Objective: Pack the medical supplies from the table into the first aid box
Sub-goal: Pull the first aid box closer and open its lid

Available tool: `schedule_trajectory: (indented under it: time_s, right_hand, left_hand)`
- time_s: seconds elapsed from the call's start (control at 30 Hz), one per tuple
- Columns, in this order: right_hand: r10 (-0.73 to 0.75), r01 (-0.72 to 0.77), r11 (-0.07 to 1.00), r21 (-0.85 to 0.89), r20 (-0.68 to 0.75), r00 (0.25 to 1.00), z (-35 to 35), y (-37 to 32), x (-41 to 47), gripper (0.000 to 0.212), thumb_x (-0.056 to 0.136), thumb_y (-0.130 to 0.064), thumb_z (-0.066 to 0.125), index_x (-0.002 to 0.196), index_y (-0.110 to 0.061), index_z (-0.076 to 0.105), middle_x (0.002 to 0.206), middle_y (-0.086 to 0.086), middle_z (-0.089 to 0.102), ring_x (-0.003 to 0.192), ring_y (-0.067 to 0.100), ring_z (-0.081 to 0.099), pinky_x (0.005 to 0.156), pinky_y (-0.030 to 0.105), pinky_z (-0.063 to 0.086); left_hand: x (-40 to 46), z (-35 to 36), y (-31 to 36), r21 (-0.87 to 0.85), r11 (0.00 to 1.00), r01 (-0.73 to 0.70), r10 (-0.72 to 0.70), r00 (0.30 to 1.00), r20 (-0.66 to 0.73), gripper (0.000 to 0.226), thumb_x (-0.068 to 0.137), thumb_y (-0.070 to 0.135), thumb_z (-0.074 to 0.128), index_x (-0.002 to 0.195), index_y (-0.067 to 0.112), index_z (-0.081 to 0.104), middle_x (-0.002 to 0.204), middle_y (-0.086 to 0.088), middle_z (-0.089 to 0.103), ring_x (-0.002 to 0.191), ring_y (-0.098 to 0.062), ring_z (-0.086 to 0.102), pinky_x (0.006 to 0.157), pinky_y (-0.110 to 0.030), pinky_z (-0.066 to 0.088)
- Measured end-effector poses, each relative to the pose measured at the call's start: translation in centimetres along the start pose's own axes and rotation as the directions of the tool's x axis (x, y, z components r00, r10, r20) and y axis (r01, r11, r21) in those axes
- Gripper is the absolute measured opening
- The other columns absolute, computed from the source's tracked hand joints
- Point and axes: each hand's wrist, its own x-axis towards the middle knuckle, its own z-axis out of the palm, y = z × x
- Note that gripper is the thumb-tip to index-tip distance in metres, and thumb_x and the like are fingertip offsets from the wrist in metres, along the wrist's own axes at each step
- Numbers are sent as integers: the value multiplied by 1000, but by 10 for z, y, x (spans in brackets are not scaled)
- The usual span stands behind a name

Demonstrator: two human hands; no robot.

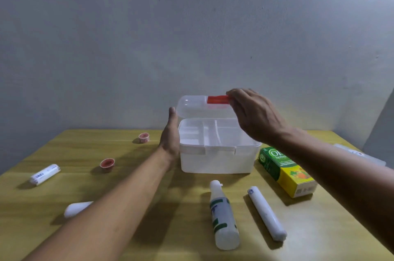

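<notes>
The white first aid box (217, 161) stands at the table's middle back, its lid (191, 106) raised upright with a red latch on top. My right hand (255, 114) pinches the lid's top edge at the red latch. My left hand (170, 137) lies flat against the box's left wall, fingers straight. A divided tray sits inside the box. On the table lie a white bottle (223, 216), a long white roll (266, 213), a green and yellow carton (286, 171), a small wrapped roll (44, 174), two small red cups (107, 164) (144, 137) and a white object (76, 208) partly behind my left forearm.
A yellow-green wooden table (149, 228) stands against a grey wall. At the far right edge lies a clear flat package (360, 154), partly hidden by my right forearm.
</notes>
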Motion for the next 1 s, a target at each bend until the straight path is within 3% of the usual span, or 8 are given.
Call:
schedule_trajectory:
  time_s: [0.1,0.23,0.33,0.43,0.6,0.7,0.8,1.0]
  right_hand:
    - [28,-30,999,-42,-34,999,5,15,27,21,95,-20,51,105,-9,68,100,13,70,85,32,59,70,38,49]
    - [131,-132,988,-76,-20,991,14,29,53,24,93,-20,56,112,-14,70,110,12,70,95,34,58,76,42,49]
    - [171,-172,981,-85,-26,985,22,33,63,25,93,-18,56,113,-14,69,110,13,71,95,34,59,77,43,49]
    - [196,-197,975,-107,-20,980,28,39,69,26,94,-18,54,116,-14,67,114,12,70,100,34,58,81,45,49]
    - [219,-186,963,-196,161,962,34,48,72,47,92,-13,54,138,-18,46,141,10,52,130,32,44,107,47,35]
    - [269,-207,950,-233,280,921,36,55,75,61,91,-12,54,147,-21,30,156,12,29,144,31,25,117,52,22]
    - [320,-260,944,-205,360,877,37,61,73,69,91,-14,55,150,-24,21,159,11,19,147,29,17,118,49,20]
    - [358,-328,934,-143,332,873,17,62,39,51,89,-21,59,138,-19,45,141,11,52,121,33,55,97,47,48]
  left_hand:
    - [4,3,-5,354,935,-3,29,997,-68,76,84,71,22,136,22,48,144,-3,50,131,-24,47,110,-46,37]
    - [12,13,-10,835,546,-74,108,994,18,67,97,50,19,153,14,13,163,-4,8,150,-20,7,122,-43,4]
    - [16,17,-14,941,331,-72,57,997,56,66,98,47,18,152,10,9,163,-5,5,150,-22,2,121,-45,4]
    - [15,15,-17,956,275,-99,44,995,90,66,99,44,18,152,6,8,163,-8,2,150,-23,-3,121,-46,4]
    - [19,17,-3,980,178,-86,-1,996,88,65,97,34,25,152,4,7,163,-11,3,150,-24,-1,121,-46,1]
    - [28,22,3,979,168,-112,46,993,106,65,95,35,27,151,4,13,162,-11,11,150,-25,4,120,-48,4]
    - [33,27,1,961,253,-113,66,993,99,65,97,41,25,150,4,19,160,-13,17,149,-27,12,120,-46,10]
    - [29,26,-17,807,577,-128,342,935,-96,50,95,40,38,129,4,49,138,-13,48,128,-30,44,102,-37,38]
